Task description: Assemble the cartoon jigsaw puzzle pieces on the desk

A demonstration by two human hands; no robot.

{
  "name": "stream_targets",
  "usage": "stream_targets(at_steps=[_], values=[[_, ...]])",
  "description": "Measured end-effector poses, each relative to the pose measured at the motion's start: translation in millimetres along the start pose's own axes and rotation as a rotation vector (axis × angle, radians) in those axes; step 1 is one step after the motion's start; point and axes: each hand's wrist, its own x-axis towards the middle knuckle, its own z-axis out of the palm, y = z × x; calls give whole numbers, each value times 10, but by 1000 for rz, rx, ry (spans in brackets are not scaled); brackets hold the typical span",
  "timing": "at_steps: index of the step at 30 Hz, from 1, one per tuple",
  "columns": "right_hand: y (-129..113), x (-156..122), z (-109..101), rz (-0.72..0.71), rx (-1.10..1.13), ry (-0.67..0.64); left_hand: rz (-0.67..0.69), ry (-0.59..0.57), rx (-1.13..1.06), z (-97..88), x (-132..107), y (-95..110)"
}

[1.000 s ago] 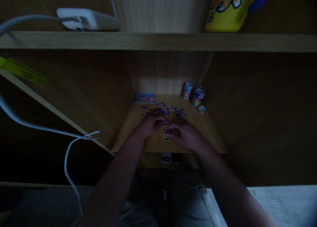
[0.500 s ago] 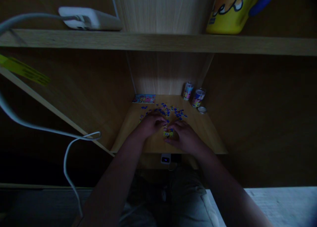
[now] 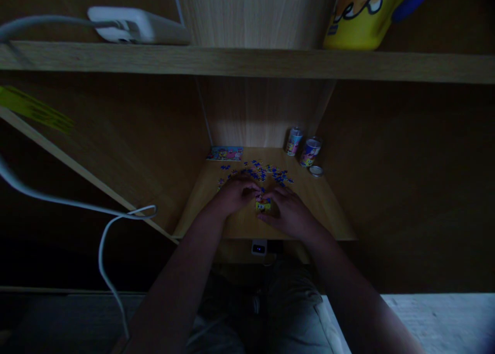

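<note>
Between my hands on the wooden board lies a small joined patch of jigsaw puzzle (image 3: 263,205), mostly yellow with a cartoon face. My left hand (image 3: 238,193) comes in from the left, thumb and forefinger pinched together at the patch's upper edge on a small puzzle piece. Curled around the patch's right side is my right hand (image 3: 288,208); its forefinger touches near the top edge and its thumb rests by the lower right. Loose puzzle pieces (image 3: 280,175), many with blue showing, are spread just beyond my fingers. Dim light hides fine detail.
A picture card (image 3: 226,153) lies at the back left. Two printed cans (image 3: 293,142) stand at the back right, with a round lid (image 3: 316,171) beside them. Overhead, a shelf (image 3: 247,62) carries a white adapter (image 3: 143,27) and a yellow mug (image 3: 353,24). A white cable (image 3: 101,251) hangs left.
My hands stay in nearly the same place, with only slight finger movement at the patch. The view has shifted a little.
</note>
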Motion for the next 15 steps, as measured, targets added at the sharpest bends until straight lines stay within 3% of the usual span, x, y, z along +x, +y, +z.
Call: stream_targets(at_steps=[15], values=[[-35, -17, 4, 4, -41, -9, -18, -19, 2, -19, -6, 22]])
